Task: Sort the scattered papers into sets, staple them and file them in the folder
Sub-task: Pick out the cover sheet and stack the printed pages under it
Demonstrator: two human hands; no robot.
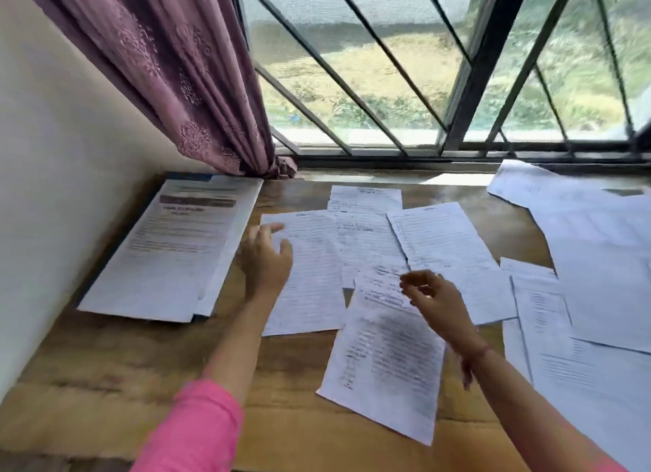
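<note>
Several white printed sheets lie scattered on the wooden table (116,373). A stack of papers (169,249) rests on a blue folder (197,318) at the left by the wall. My left hand (266,256) hovers with relaxed fingers over the left edge of a lined sheet (310,278). My right hand (435,295) has its fingers loosely curled above the top edge of a tilted printed sheet (384,366); whether it pinches that sheet is unclear. More sheets (444,246) lie behind, and a large pile of papers (599,278) covers the right side. No stapler is in view.
A purple curtain (183,77) hangs at the back left and touches the table. A barred window (422,66) runs along the far edge. A white wall (53,154) borders the left. Bare wood shows at the near left.
</note>
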